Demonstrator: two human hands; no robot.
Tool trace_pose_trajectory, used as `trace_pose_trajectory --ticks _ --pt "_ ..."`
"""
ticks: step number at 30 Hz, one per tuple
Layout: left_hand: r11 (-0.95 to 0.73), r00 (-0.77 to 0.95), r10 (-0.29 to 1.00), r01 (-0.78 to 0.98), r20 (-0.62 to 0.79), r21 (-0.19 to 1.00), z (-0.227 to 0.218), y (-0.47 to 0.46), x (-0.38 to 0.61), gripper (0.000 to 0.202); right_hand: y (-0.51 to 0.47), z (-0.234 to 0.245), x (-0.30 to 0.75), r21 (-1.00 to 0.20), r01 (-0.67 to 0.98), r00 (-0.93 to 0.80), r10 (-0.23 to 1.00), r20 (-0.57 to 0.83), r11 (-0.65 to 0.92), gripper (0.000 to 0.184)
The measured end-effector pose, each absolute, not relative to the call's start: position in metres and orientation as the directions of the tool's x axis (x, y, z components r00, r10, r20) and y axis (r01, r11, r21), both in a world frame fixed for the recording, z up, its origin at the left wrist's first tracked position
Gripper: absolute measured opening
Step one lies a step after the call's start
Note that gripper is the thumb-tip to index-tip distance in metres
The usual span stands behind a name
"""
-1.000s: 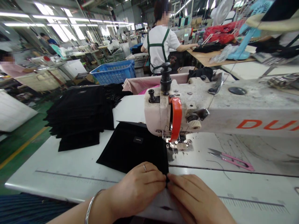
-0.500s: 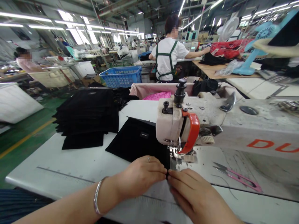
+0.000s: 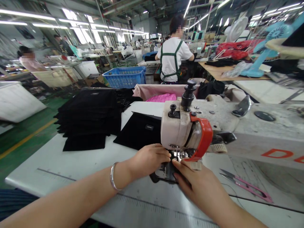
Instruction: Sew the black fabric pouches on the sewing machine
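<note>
Two bare hands, ours, at the needle end of one sewing machine point(image 3: 174, 126), a pale, scuffed model with an orange-red guard point(image 3: 206, 136) and red lettering cut off by the edge of view. Item: left hand point(image 3: 147, 160), silver bracelet point(image 3: 113, 177) at the wrist, its fingers bunched close together with the tips near the presser foot; we cannot tell whether they pinch the fabric. Item: right hand point(image 3: 201, 180), fingers stretched towards the same spot, index and thumb slightly parted, tips just beside the left ones; whether they grip anything we cannot tell. Item: one black cloth piece point(image 3: 136, 133), lying flat on the white worktop point(image 3: 54, 155) to the left of the machine head and partly hidden by it, bearing a small label point(image 3: 149, 127) whose print we cannot read. Item: one stack of black pieces point(image 3: 90, 110), uneven at the edges, on the worktop further left. Item: pink-handled snips point(image 3: 251, 186), lying to the right of our right hand, blades pointing towards the machine head. Item: one printed ruler scale point(image 3: 142, 201) along the near side of the worktop. Beyond the worktop we list one pink-lined bin point(image 3: 142, 90) holding bright pink cloth point(image 3: 163, 97), one blue basket point(image 3: 125, 81), one light-blue fan point(image 3: 257, 58), and a co-worker point(image 3: 172, 60) in a white shirt with green straps, back towards us.
</note>
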State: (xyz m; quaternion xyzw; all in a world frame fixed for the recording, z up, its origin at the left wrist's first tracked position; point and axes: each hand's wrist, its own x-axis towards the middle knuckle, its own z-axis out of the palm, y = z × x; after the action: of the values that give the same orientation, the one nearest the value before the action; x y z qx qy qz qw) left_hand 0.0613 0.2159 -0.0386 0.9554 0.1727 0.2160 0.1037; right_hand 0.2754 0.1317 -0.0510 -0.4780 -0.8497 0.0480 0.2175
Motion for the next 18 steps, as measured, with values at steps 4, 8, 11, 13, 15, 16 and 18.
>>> trace_pose_trajectory --ticks 4,8,11,13,15,16,18 --pt "-0.905 0.812 0.415 0.323 0.410 0.276 -0.041 0.226 0.065 0.022 0.135 -0.052 0.273 -0.273 0.820 -0.406 0.847 0.343 0.504 0.034" --pt "-0.884 0.772 0.466 0.381 0.432 0.271 -0.044 0.234 0.068 0.019 0.134 -0.055 0.270 -0.269 0.833 -0.386 0.857 0.341 0.483 0.028" --pt "-0.879 0.776 0.476 0.404 0.414 0.253 -0.044 0.235 0.069 0.019 0.133 -0.056 0.273 -0.303 0.810 -0.387 0.847 0.366 0.501 0.024" --pt "-0.879 0.790 0.477 0.417 0.386 0.232 -0.043 0.235 0.067 0.019 0.133 -0.054 0.279 -0.329 0.787 -0.384 0.831 0.401 0.522 0.021" --pt "-0.883 0.814 0.469 0.423 0.343 0.203 -0.040 0.237 0.062 0.020 0.132 -0.051 0.285 -0.332 0.786 -0.364 0.824 0.435 0.522 0.020" --pt "-0.886 0.827 0.463 0.426 0.318 0.183 -0.038 0.239 0.059 0.020 0.132 -0.049 0.288 -0.325 0.798 -0.348 0.828 0.439 0.508 0.020" --pt "-0.888 0.846 0.461 0.441 0.267 0.135 -0.032 0.243 0.050 0.025 0.132 -0.045 0.293 -0.310 0.828 -0.326 0.852 0.410 0.467 0.020"
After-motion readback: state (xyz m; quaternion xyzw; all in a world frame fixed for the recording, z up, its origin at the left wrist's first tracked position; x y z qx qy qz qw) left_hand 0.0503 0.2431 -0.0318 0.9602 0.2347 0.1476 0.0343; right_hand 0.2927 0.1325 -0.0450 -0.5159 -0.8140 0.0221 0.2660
